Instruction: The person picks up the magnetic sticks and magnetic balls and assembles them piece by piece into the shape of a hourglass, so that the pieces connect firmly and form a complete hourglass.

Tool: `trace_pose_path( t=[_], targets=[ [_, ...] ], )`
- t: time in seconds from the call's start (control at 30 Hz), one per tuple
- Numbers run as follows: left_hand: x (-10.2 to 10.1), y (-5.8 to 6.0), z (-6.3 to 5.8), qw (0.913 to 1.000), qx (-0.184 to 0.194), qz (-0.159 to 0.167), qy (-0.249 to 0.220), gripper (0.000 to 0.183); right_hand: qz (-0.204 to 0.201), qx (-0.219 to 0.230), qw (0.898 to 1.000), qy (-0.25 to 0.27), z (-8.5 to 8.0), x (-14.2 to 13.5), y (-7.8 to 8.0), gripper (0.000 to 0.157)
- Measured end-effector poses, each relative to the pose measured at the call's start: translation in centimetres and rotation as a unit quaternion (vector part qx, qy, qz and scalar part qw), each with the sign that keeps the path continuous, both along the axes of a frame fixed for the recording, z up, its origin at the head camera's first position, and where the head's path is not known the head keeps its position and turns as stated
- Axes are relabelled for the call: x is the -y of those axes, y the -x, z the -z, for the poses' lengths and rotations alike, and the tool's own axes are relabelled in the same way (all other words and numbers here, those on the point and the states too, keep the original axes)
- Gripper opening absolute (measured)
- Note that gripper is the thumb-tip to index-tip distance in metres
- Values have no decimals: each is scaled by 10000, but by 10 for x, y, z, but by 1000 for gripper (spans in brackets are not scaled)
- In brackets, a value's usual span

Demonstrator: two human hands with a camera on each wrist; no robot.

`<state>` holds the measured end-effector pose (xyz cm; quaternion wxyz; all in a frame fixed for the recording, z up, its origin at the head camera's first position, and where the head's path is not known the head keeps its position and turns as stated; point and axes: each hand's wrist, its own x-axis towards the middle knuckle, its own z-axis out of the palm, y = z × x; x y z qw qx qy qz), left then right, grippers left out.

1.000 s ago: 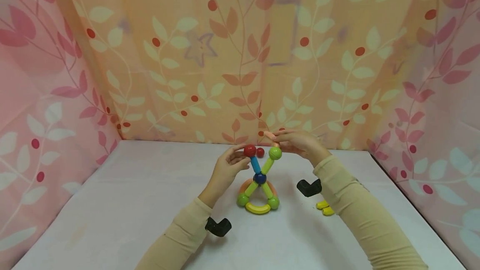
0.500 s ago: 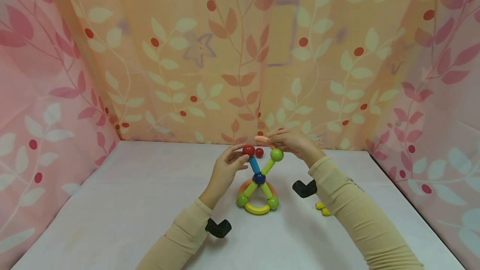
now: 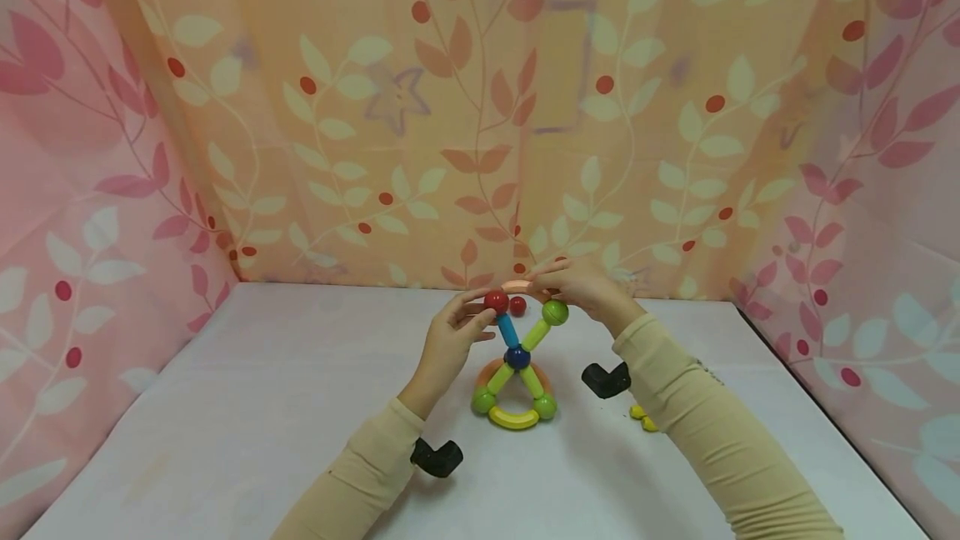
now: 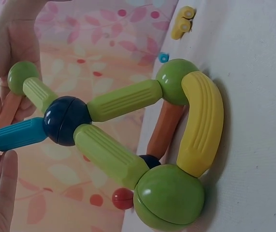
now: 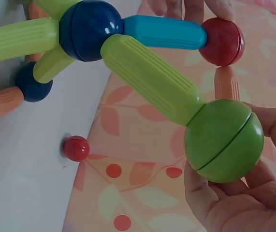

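Observation:
A magnetic stick-and-ball figure stands on the table, with a dark blue ball [image 3: 517, 357] at its crossing. My left hand [image 3: 453, 332] pinches the red ball [image 3: 497, 301] on top of the blue stick [image 4: 19, 134]. A green ball [image 5: 224, 140] tops the other upper arm, a light green stick [image 5: 152, 79]. My right hand [image 3: 585, 290] is behind that ball, its fingers at the end of a curved orange stick [image 3: 516, 286], which reaches across to the red ball. Below, two green balls [image 4: 169, 197] are joined by a curved yellow stick [image 4: 201, 123].
A loose red ball [image 3: 517, 306] lies behind the figure. Small yellow pieces [image 3: 643, 418] lie near the right forearm, and a small blue piece [image 4: 163, 57] shows in the left wrist view. Black wrist mounts [image 3: 437, 457] hang by both sleeves. Patterned cloth [image 3: 480, 107] walls the table's back and sides.
The curved orange stick has swung left and down, from sticking up by the green ball to spanning toward the red ball. My right hand has moved slightly left; the left hand stays at the red ball.

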<state>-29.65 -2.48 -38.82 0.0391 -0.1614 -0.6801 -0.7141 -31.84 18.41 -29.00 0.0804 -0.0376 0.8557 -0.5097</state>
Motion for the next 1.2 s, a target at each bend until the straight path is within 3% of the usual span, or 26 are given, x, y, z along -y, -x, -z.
trace_pose_path(
  t=[0.8, 1.2],
  targets=[
    [5, 4, 1, 9999, 63, 118, 101, 42, -193, -34, 9997, -161, 3, -4, -1, 23],
    [6, 3, 0, 9997, 116, 162, 150, 39, -563, -132, 9979, -290, 7, -8, 1, 30]
  ],
)
